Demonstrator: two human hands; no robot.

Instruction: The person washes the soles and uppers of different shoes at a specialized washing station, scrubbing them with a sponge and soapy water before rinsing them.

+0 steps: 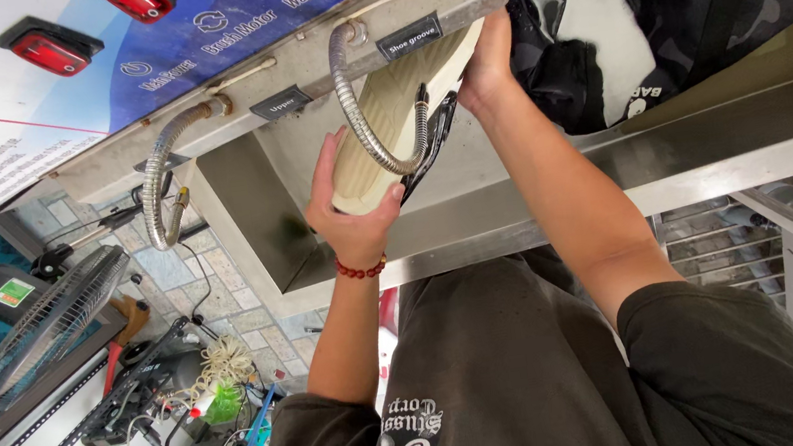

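A shoe [393, 112] with a cream ribbed sole is held sole-up over a steel sink basin [245, 221]. My left hand [350, 214], with a red bead bracelet on its wrist, grips the lower end of the shoe. My right hand [488, 65] holds the upper end, close under the machine's front panel. A flexible metal hose [352, 107] curves down from the panel and across the sole, its tip near the shoe's dark upper edge. The shoe's upper is mostly hidden behind the sole.
A second flexible metal hose [158, 172] hangs at the left of the panel. Red switches [50, 46] sit on the blue and white machine face. A dark camouflage bag [673, 7] lies at top right. A fan [46, 322], cables and tools crowd the tiled floor at left. A steel rack [730, 232] stands right.
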